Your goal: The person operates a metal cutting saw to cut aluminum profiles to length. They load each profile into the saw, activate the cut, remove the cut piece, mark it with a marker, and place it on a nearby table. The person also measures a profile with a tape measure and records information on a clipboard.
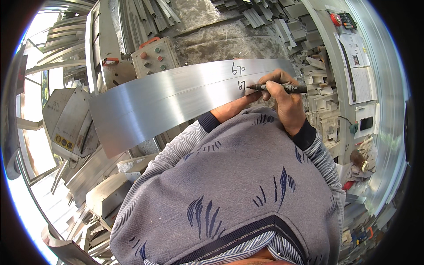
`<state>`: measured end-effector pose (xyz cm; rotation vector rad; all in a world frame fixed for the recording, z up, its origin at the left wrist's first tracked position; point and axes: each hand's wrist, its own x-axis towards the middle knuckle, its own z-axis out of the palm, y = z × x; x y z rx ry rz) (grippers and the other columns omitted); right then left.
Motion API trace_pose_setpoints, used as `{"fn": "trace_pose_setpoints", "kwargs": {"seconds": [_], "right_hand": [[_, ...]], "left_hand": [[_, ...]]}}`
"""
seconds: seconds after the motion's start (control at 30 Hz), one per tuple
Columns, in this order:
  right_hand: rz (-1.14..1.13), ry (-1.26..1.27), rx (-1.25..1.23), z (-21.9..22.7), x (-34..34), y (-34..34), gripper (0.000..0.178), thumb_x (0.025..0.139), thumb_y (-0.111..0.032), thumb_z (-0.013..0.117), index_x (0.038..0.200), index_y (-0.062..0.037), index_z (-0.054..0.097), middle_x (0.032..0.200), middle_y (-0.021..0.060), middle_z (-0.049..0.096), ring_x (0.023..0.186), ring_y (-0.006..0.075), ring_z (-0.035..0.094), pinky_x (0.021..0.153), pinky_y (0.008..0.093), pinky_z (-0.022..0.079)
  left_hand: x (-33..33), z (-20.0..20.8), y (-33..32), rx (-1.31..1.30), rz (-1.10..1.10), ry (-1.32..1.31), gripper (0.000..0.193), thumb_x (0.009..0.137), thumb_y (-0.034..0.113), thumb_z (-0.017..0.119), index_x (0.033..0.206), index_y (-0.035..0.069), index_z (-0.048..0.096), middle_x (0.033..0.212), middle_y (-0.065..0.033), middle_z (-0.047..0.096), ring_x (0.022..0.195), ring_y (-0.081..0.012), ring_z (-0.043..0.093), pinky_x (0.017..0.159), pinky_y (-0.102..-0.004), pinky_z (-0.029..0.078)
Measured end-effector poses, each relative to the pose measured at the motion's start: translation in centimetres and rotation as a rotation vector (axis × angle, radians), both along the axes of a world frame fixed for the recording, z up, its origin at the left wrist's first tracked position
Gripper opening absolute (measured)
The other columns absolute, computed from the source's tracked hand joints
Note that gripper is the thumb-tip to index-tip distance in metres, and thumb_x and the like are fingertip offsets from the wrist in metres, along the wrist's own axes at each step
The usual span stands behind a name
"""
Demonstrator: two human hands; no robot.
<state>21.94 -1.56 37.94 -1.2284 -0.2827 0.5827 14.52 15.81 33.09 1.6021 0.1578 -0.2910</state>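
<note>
A long, wide aluminium profile (pixel 172 95) stretches across in front of my body, its brushed face turned up and a thin seam running along it. My right hand (pixel 285 98) pinches a black marker pen (pixel 289 88). The pen's tip meets the metal at the end of a short row of handwritten black marks, with another handwritten row farther from me. From the near edge my left hand (pixel 236 107) reaches beneath the profile and holds it up; most of its fingers are hidden below the metal.
Beyond the profile stands a control box (pixel 157 57) with coloured buttons. Cut metal pieces (pixel 324 101) are stacked on the right, near a bench carrying papers (pixel 360 84) and a calculator (pixel 346 20). At left is a grey machine housing (pixel 66 119).
</note>
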Motion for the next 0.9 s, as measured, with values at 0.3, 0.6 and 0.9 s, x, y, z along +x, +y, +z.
{"fn": "trace_pose_setpoints", "kwargs": {"seconds": [0.3, 0.6, 0.9], "right_hand": [[-0.038, -0.07, -0.07, -0.6, 0.3, -0.3, 0.016, 0.094, -0.015, 0.058, 0.092, -0.001, 0.065, 0.076, 0.0034, 0.065, 0.069, 0.0091, 0.06, 0.066, 0.0246, 0.05], [-0.081, -0.074, 0.031, -1.8, 0.4, -1.4, 0.016, 0.099, -0.015, 0.058, 0.104, -0.0006, 0.065, 0.078, 0.0031, 0.067, 0.077, 0.0104, 0.063, 0.074, 0.0262, 0.052], [-0.119, -0.579, -0.501, -3.3, 1.8, -8.5, 0.037, 0.09, -0.019, 0.07, 0.122, -0.0062, 0.056, 0.106, 0.0106, 0.069, 0.101, 0.0224, 0.067, 0.09, 0.0355, 0.052]], "left_hand": [[0.2, 0.2, -0.4, 0.054, 0.035, -0.027, 0.025, 0.093, 0.018, 0.072, 0.116, 0.009, 0.067, 0.104, -0.0048, 0.07, 0.093, -0.0162, 0.067, 0.081, -0.0309, 0.056], [0.7, 0.9, -0.7, 0.019, 0.099, 0.056, 0.033, 0.087, 0.018, 0.075, 0.117, 0.007, 0.067, 0.108, -0.0035, 0.068, 0.098, -0.0152, 0.062, 0.085, -0.0321, 0.052], [1.4, 1.4, 1.1, -0.21, 0.127, 0.019, 0.042, 0.078, 0.015, 0.077, 0.116, 0.0, 0.066, 0.109, -0.008, 0.067, 0.102, -0.0203, 0.061, 0.092, -0.034, 0.049]]}}
